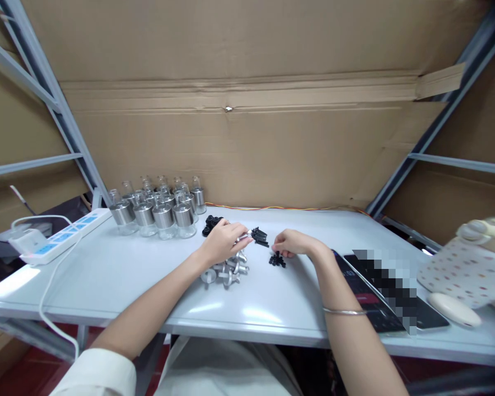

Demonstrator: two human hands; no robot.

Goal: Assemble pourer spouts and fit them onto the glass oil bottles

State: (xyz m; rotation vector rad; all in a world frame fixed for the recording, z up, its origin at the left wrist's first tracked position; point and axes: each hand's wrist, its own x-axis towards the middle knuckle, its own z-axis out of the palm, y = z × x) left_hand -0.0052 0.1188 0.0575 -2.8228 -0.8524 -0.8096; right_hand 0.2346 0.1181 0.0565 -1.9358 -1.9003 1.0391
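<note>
My left hand (225,242) is closed around a silver bottle spout (244,236), whose tip points to the right. Just below that hand lies a pile of similar silver spouts (229,273) with round discs and short stems. Thin black tubes (259,236) lie together between my two hands. My right hand (293,243) has its fingertips pinched above a small heap of little black pieces (277,260). Whatever those fingertips hold is too small to make out. Black round caps or rings (212,224) sit partly behind my left hand.
Several glass bottles with steel sleeves (164,217) stand at the back left. A white power strip (68,236) with a cable lies at the left edge. Phones or tablets (369,297), a white oval object (454,309) and a dotted bag (454,269) are at the right.
</note>
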